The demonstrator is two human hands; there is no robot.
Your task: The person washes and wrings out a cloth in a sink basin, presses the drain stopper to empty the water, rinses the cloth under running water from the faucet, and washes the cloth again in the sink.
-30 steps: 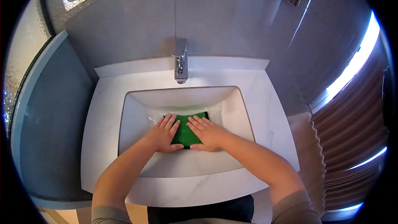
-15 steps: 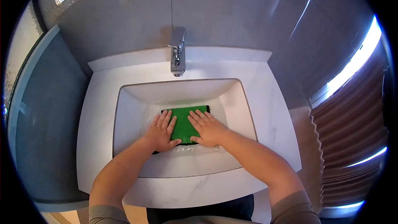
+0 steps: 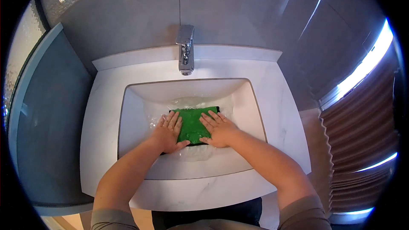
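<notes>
Down in the basin of the sink (image 3: 128, 115), at 6 o'clock from the tap (image 3: 185, 55), a green cloth (image 3: 192, 123) lies flat in shallow water. The left hand (image 3: 168, 133) and right hand (image 3: 219, 130) press it with flat, spread palms, no grip closed. It looks soaked, floppy and slippery, so probably best pinched at the corners. Its long axis runs 9 to 3.

Free room, obstacles. Basin (image 3: 136, 115) floor: our left hand (image 3: 168, 133) and right hand (image 3: 221, 130) flat on green cloth (image 3: 191, 123), centre taken. We see open basin floor left, right and near side of cloth. Faucet (image 3: 185, 55) overhangs far rim, blocks approach from above there. Countertop (image 3: 281, 115) strips either side bare. Grey wall (image 3: 238, 17) closes far side; panel (image 3: 51, 123) closes left.
</notes>
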